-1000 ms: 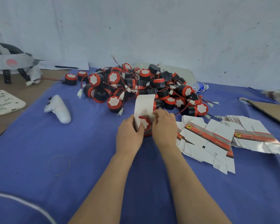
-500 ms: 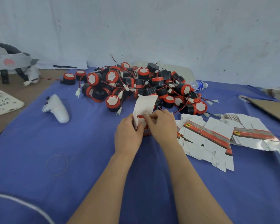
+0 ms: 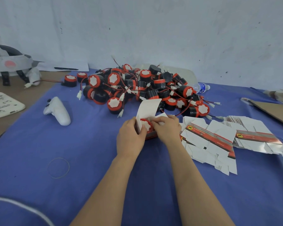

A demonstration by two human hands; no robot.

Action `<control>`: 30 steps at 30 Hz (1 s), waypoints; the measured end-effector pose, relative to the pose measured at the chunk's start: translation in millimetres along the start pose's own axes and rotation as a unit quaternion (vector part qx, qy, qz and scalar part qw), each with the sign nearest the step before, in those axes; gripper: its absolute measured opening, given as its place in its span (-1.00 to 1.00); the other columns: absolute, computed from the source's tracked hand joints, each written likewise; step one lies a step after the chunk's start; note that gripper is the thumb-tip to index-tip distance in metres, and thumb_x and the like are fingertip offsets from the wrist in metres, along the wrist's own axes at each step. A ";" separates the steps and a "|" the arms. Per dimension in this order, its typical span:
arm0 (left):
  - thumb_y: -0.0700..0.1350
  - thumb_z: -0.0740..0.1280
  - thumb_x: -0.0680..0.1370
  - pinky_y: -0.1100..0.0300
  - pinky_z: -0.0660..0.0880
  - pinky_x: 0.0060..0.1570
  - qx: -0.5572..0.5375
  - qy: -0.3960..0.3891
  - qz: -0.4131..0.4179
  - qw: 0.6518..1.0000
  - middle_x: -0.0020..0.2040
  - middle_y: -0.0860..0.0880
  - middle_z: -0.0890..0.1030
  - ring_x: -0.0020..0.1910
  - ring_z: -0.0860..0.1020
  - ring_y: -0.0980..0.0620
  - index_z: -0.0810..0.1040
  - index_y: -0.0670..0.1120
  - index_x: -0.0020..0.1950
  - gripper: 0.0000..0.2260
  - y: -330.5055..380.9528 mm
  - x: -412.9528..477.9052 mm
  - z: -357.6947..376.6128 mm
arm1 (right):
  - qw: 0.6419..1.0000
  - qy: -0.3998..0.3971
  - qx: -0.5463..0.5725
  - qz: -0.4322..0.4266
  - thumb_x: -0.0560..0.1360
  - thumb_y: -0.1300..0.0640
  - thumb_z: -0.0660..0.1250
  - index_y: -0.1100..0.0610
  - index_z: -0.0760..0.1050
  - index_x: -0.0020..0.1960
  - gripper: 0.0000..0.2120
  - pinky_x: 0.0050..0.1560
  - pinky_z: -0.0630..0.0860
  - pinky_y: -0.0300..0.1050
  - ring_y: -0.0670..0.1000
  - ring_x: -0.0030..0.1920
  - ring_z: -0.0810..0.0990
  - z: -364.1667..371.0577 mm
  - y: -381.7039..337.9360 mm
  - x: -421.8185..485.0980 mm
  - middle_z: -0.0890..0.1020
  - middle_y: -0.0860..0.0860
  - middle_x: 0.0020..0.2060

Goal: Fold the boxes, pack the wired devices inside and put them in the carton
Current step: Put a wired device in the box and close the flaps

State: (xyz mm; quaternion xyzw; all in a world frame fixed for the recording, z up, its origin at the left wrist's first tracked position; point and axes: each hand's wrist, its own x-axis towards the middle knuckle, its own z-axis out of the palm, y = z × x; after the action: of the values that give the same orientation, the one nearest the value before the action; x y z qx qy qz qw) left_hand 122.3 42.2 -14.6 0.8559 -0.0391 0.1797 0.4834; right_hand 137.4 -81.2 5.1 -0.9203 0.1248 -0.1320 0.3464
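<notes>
1. A blue cloth (image 3: pixel 104 160) is covering most of the table, leaving bare brown tabletop (image 3: pixel 15 88) showing at 9 o'clock.
2. A heap of wired devices (image 3: pixel 137 88) is sitting at 12 o'clock, a water bottle (image 3: pixel 201 86) lying beside it at 1 o'clock.
3. Stacks of flat box blanks (image 3: pixel 211 141) are fanning out at 3 o'clock.
4. A white controller (image 3: pixel 58 111) is lying at 10 o'clock, a rubber band (image 3: pixel 58 167) at 8 o'clock.

Bare forearms (image 3: pixel 104 185) — left hand (image 3: pixel 131 139), right hand (image 3: pixel 167 131) bare too.
</notes>
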 end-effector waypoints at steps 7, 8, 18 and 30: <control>0.06 0.26 0.58 0.12 0.52 0.03 -0.106 -0.055 0.050 0.992 0.10 -0.02 0.59 0.07 0.55 0.01 0.51 -0.04 0.26 -0.68 11.9 0.3 3.7 | 0.997 -0.062 0.039 0.032 0.54 0.04 0.29 -0.11 0.57 -0.02 -0.90 0.16 0.49 0.03 0.13 0.13 0.53 -8.6 -3.1 9.2 0.57 0.10 0.14; 0.06 0.21 0.60 0.13 0.50 0.06 -0.158 -0.069 0.022 0.985 0.13 -0.06 0.59 0.13 0.55 0.00 0.51 -0.05 0.26 -0.69 16.3 2.6 3.3 | 0.996 -0.055 0.057 0.026 0.54 0.08 0.28 -0.06 0.56 -0.05 -0.91 0.08 0.50 -0.03 0.10 0.09 0.55 -8.8 -2.7 8.6 0.60 0.09 0.10; -0.25 0.17 0.60 0.25 0.45 -0.07 -0.173 -0.009 -0.070 0.982 0.16 -0.07 0.53 0.05 0.49 -0.01 0.38 0.00 0.31 -0.69 3.2 9.2 -4.3 | 0.982 0.019 0.120 -0.145 0.59 0.11 0.24 0.11 0.51 0.24 -0.75 -0.07 0.36 -0.41 -0.08 -0.04 0.52 10.9 -10.1 -11.7 0.59 0.01 0.02; -0.34 0.27 0.52 0.19 0.45 0.03 -0.039 0.056 0.010 0.998 0.12 -0.03 0.37 0.00 0.43 0.01 0.52 -0.02 0.04 -0.77 -3.3 10.6 -9.3 | 0.940 -0.093 0.321 -0.071 0.57 0.30 0.24 0.01 0.27 0.43 -0.52 -0.10 0.45 -0.46 -0.03 0.18 0.50 17.0 -1.7 -10.1 0.49 -0.02 0.24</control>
State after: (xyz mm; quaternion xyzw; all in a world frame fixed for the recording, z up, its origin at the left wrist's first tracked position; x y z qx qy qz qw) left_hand 130.5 53.0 -9.3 0.8245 -0.0273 0.2304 0.5162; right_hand 133.8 -66.4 -7.6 -0.7748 -0.0224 -0.1032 0.6234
